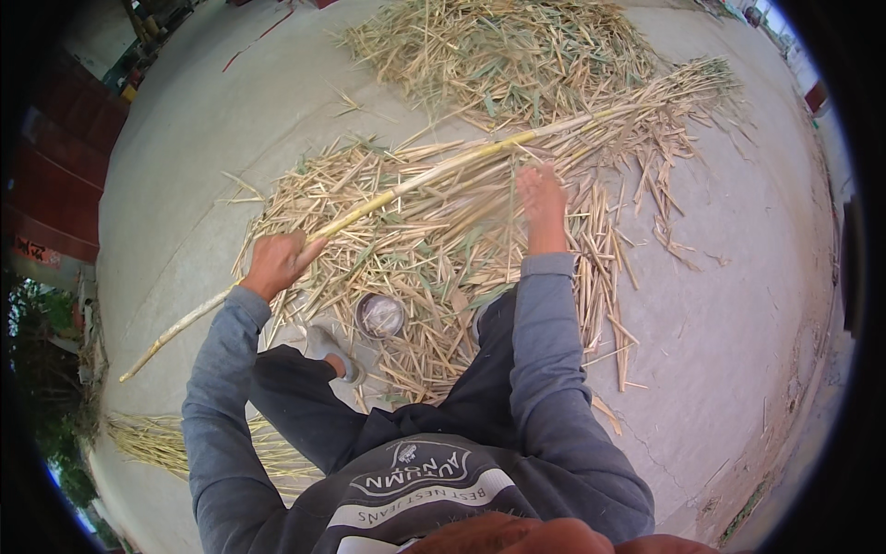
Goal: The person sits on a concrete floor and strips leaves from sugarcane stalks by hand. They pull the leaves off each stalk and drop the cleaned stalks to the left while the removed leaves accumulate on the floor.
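My left hand (277,263) is closed around a long yellow reed stalk (406,187). The stalk slants from its bare lower end at the left, up and away to the far right. Just below the stalk's middle is my right hand (543,196), smeared by motion, so whether it grips anything does not show. Beneath both hands spreads a heap of dry leaf sheaths and strips (341,185), tan with some green. Other stalks (609,138) lie side by side on it, their leafy tops to the far right.
A second heap of stripped leaves (526,55) sits on the concrete floor farther off. Between my feet stands a small round metal container (380,316). Thin yellow-green stalks (157,439) lie in a bundle at the lower left. A dark red wall (60,157) bounds the left side.
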Demonstrator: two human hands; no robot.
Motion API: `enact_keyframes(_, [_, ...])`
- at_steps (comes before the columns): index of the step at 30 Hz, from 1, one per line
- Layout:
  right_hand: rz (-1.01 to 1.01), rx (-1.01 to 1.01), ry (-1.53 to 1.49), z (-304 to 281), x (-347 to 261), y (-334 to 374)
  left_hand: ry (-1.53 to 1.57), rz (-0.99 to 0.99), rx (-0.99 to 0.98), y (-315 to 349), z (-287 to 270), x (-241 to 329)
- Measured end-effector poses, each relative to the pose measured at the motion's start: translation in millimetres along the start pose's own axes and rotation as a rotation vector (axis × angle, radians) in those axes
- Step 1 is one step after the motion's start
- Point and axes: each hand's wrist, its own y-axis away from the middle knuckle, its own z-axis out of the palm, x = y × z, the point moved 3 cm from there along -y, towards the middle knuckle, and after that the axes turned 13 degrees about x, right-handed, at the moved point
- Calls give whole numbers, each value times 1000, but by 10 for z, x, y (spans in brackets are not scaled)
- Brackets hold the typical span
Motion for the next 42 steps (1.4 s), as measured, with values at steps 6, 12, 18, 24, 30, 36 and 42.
enact_keyframes(6, [168,-474,617,360,632,491,-118,65,24,24,44,317])
enact_keyframes(12, [169,-441,506,521,677,721,43,-15,-86,58,99,298])
enact_keyframes(18, [150,-710,341,509,497,729,483,-345,-484,-27,133,135])
enact_keyframes(24, [164,-798,281,432,428,811,627,-366,-510,-31,9,229])
enact_keyframes(30, [134,-672,252,390,558,776,648,-499,-597,-46,-24,203])
enact_keyframes(36, [-105,-681,889,320,892,700,351,-265,-385,-301,-225,239])
enact_keyframes(42, [-731,-814,1834,78,991,459,91,-104,-112,-447,-342,318])
